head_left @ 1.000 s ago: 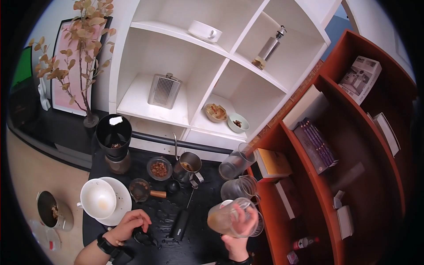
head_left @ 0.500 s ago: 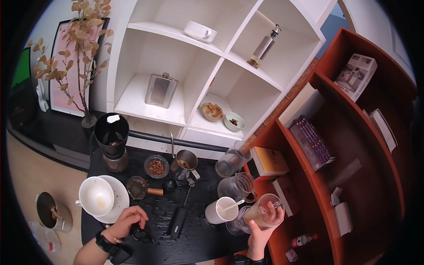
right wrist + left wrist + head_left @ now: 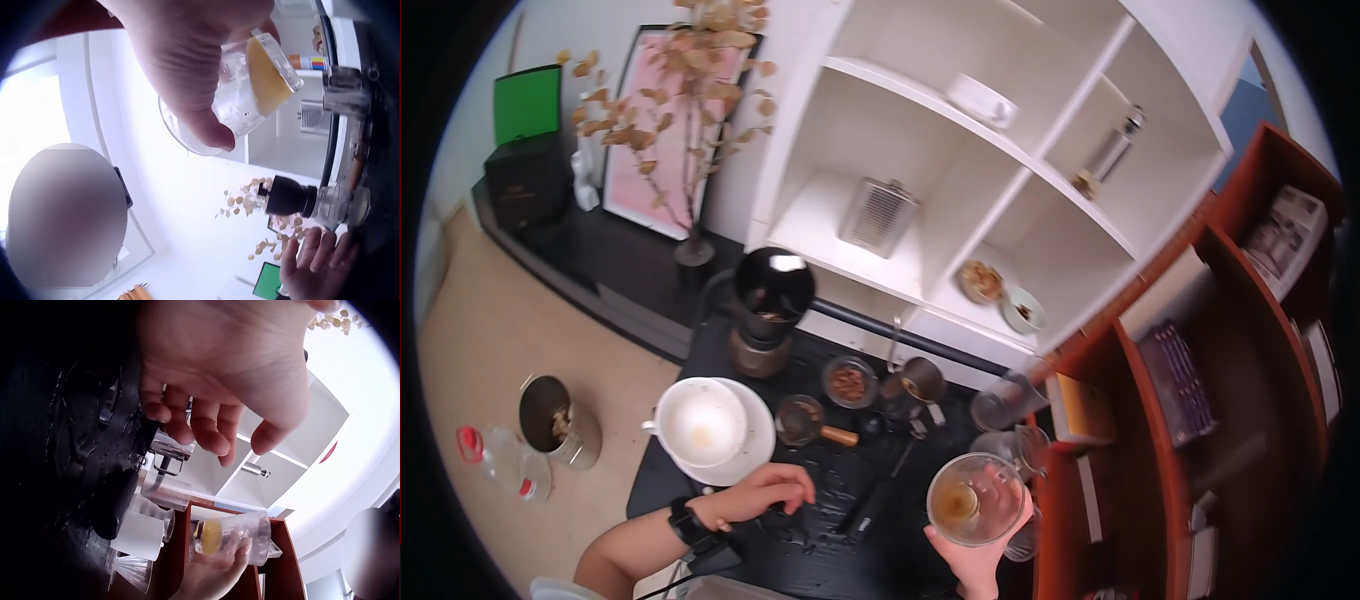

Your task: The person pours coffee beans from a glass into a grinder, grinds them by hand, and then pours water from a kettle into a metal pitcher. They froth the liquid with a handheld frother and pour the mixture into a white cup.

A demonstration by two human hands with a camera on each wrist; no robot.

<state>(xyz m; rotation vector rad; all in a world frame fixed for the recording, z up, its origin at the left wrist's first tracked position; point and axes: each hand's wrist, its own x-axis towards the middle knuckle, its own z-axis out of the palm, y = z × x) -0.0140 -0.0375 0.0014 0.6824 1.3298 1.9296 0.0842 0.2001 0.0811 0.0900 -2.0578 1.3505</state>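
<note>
My right hand [image 3: 990, 550] grips a clear drinking glass [image 3: 990, 462], its fingers wrapped round the side. A little yellowish-brown liquid lies at the bottom, and the right wrist view shows it slanted inside the tilted glass [image 3: 240, 100]. Above the table's near left part, my left hand [image 3: 775, 490] hangs loosely with bent fingers, holding nothing. Just beyond it stands a wide white cup [image 3: 700, 425] on a white saucer [image 3: 762, 442]. In the left wrist view, a white tumbler [image 3: 140, 535] and a fluted glass [image 3: 135, 573] stand below the held glass.
A milk frother [image 3: 870, 510] lies on the wet black table. Behind it stand a wooden-handled pot [image 3: 800, 420], a bowl of brown pieces [image 3: 850, 382], a metal kettle [image 3: 923, 380] and a grinder [image 3: 772, 290]. Glass jugs [image 3: 1015, 450] stand beside the red-brown bookcase [image 3: 1090, 350] at right.
The glass was tipped leftward over the white tumbler, swung right away from it, and is now seen more from above. The head view has turned left. My left hand stays loose beside the saucer.
</note>
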